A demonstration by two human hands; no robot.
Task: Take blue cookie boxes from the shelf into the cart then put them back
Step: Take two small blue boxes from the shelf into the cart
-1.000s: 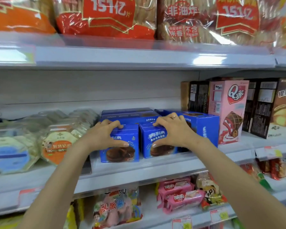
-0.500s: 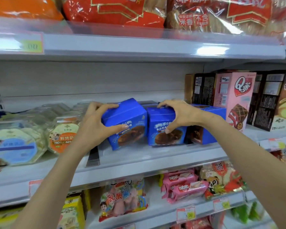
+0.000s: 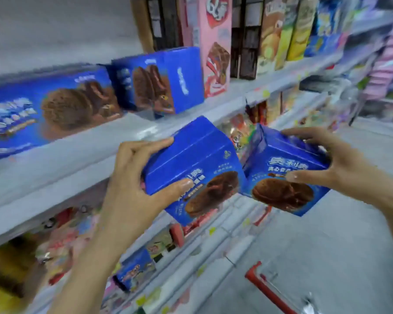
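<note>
Showing both boxes, on the shelf (image 3: pixel 77 155) a second ago, now lifted clear: left hand (image 3: pixel 132 189) fingers clamped on the left box (image 3: pixel 195 164), right hand (image 3: pixel 340 168) fingers on the right box (image 3: pixel 281 177), held in mid-air between shelf and cart (image 3: pixel 266 288), apparently ready for lowering.

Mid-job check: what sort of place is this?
Most likely a supermarket aisle: long white shelves packed with boxed snacks, price tags on the shelf edges, and a red-rimmed shopping cart at lower right. The left hand grips one blue cookie box, the right hand another.
</note>
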